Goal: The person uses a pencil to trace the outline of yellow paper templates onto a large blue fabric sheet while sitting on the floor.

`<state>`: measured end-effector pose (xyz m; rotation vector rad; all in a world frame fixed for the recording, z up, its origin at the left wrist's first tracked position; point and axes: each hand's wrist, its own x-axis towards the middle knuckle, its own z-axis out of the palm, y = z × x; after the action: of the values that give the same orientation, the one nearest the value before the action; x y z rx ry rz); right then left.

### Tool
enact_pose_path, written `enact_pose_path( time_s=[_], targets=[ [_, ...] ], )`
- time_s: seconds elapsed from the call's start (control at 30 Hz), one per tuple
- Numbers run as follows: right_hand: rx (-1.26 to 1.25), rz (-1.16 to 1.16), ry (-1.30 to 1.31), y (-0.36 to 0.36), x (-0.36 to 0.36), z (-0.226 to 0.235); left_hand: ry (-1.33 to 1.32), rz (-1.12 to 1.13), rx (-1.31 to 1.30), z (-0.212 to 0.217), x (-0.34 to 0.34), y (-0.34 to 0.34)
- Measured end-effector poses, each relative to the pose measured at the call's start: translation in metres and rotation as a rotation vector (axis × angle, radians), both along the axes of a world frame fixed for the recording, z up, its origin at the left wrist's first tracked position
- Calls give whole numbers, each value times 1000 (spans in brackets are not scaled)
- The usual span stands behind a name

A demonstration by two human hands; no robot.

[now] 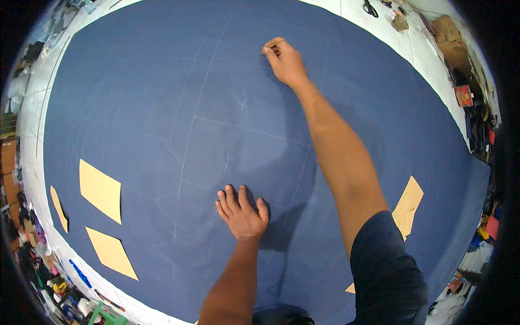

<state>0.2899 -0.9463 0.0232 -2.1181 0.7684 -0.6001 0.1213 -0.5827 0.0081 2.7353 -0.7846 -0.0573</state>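
A wide dark blue cloth [124, 97] lies spread out beneath both arms, with thin white lines and small marks drawn on it. Fingers spread, my left hand [240, 212] rests flat on the cloth near the middle. My right hand [284, 60] reaches to the far part of the cloth, its fingers pinched round a slim yellowish pencil [273, 46]. The fingers hide part of the pencil. Tan paper pattern pieces lie at the left, including a large one [101, 189] and another [112, 253]. One more paper piece [409, 203] is partly covered by my right sleeve.
A white tabletop [33, 119] borders the cloth. Black scissors [370, 8] lie at the far right, near a cardboard box [449, 35] and a red box [463, 96]. At the lower left are a blue tool [80, 273], a green stool [107, 315] and clutter.
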Motion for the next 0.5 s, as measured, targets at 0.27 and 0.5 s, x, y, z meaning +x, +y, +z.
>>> enact_pose_path(
  time_s=[0.27, 0.5],
  targets=[
    [29, 96, 144, -16, 0, 1, 19, 9, 20, 0, -1, 0],
    [-31, 71, 73, -18, 4, -1, 21, 6, 23, 1, 0, -1]
  ],
)
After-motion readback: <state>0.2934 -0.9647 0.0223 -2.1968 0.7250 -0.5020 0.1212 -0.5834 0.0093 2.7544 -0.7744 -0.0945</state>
